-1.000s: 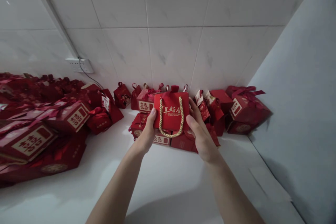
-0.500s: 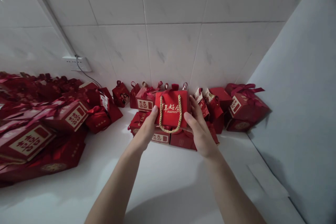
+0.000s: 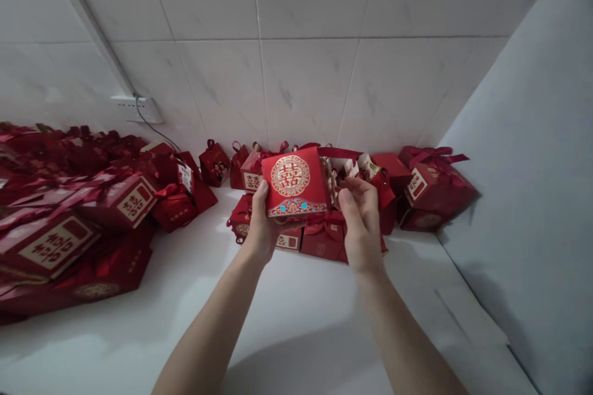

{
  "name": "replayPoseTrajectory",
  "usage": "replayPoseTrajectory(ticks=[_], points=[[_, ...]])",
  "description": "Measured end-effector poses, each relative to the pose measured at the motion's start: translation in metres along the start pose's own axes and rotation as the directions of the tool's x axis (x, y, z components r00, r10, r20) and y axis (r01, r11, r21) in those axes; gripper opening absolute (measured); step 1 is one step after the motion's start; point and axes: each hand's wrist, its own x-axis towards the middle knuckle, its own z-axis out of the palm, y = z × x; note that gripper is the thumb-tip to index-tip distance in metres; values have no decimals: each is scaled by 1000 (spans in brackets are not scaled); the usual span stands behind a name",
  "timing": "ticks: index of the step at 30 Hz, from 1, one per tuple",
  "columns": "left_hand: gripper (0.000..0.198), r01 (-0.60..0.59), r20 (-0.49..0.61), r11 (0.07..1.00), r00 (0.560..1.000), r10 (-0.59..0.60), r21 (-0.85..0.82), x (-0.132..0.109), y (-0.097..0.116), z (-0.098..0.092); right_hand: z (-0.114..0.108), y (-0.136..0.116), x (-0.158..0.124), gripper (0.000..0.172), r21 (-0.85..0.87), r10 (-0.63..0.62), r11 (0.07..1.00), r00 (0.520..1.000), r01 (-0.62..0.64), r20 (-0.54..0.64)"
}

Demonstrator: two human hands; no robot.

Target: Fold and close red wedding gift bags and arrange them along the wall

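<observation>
A red candy gift box [image 3: 295, 182] with a gold double-happiness circle and a colourful patterned lower edge is held up in front of me. My left hand [image 3: 265, 228] is closed on it, thumb on the left side and fingers underneath. On the box's right side, gold rope handles [image 3: 332, 182] show. My right hand [image 3: 361, 222] is bent at that side, thumb and fingers pinched at the rope. Its fingertips are partly hidden. Behind and below the held box stand further red boxes [image 3: 324, 242] with ribbons.
Many red gift boxes [image 3: 55, 247] are heaped on the left of the white tabletop [image 3: 278, 321]. A ribboned box [image 3: 433, 194] stands by the pale panel [image 3: 532, 166] on the right. A power socket [image 3: 138, 109] with a cable is on the tiled wall [image 3: 306, 86].
The box has been turned, so the double-happiness face replaces the side with the hanging rope handle. My right hand has shifted from gripping its side to pinching at the rope.
</observation>
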Motion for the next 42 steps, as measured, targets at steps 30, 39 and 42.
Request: replayPoseTrajectory(ticks=[30,39,42], points=[[65,408,111,907,911,-397,-109,5,14,-11,-16,-5,7,54,-408,-164,885,970,225,178],[81,642,570,766,636,-520,-18,-1,-8,-9,-18,-3,17,42,-344,-235,910,972,229,27],[86,689,647,724,538,-540,33,-2,-19,-2,-24,-2,23,51,-359,-151,928,983,102,-109]])
